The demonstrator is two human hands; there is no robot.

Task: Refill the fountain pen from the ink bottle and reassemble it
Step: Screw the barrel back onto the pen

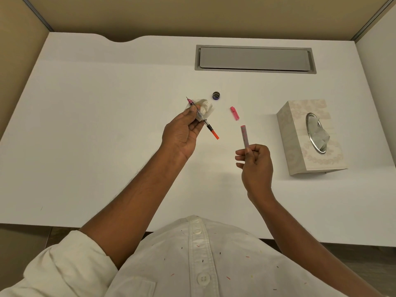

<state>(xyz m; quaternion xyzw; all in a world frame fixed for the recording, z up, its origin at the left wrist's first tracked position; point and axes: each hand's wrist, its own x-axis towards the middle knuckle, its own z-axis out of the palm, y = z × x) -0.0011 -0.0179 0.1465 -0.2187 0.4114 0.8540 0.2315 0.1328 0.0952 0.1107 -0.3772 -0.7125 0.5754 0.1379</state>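
Broadly, a white desk [107,125] is filling the view, with beige partition walls [192,16] standing along its far and side edges and a curved notch cut into its far left edge.

Surface fittings: a grey cable-tray lid [255,58] is lying flush in the far right part of the desk, shut.

Containers: an ink bottle [216,96], small, dark and open-mouthed, is standing near the middle of the desk; its contents are showing dark blue-violet. A pale patterned tissue box [310,138] is sitting at the right, with a tissue poking up through its metal-ringed oval opening.

Loose item: a pink pen cap [234,113] is lying on the desk just right of and nearer than the bottle, apart from both hands.

Held items: the left hand [182,133] is gripping the pen's inner section [202,118] together with a crumpled white tissue [203,108]; the nib is pointing far-left, the clear ink converter with its orange end is pointing near-right. The right hand [256,161] is closed round the lower end of the pink pen barrel [244,137], holding it upright with its open end pointing away. The barrel and the inner section are well apart, not yet joined.

Person: a white buttoned shirt [199,264] with rolled sleeves is showing at the near edge.
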